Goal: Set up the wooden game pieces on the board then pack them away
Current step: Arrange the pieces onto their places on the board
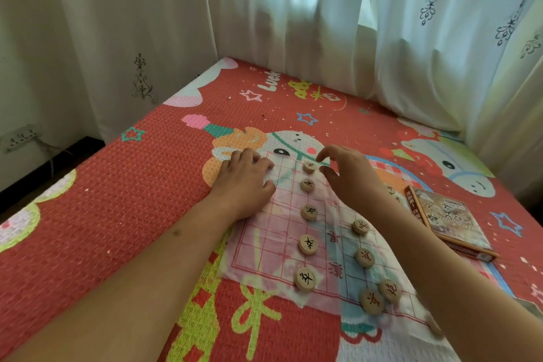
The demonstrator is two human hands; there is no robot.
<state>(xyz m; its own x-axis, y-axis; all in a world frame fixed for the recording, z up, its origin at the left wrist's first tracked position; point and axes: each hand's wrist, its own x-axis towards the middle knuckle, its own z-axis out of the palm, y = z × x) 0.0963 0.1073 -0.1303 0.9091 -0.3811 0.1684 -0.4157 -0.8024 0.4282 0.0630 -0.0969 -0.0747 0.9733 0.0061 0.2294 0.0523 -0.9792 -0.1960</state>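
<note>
A thin, translucent board point(282, 247) printed with a red grid lies flat on a bed mat point(123, 203) of red waffle weave with cartoon prints. Round, flat wooden pieces point(307, 244) with dark carved characters sit on the board: five in a line down the left half, four more on the right half, two of those touching near the front edge. The left hand point(245, 182) lies palm down on the board's far left corner, fingers curled and pressed to the sheet, holding nothing that shows. The right hand point(349, 176) hovers at the far end, thumb and forefinger spread wide just beside the farthest piece point(309, 166), not touching it. A flat rectangular box point(449, 219) with a printed glossy lid rests on the mat to the right of the board. Sheer white curtains point(323, 15) with dark floral motifs hang behind.
</note>
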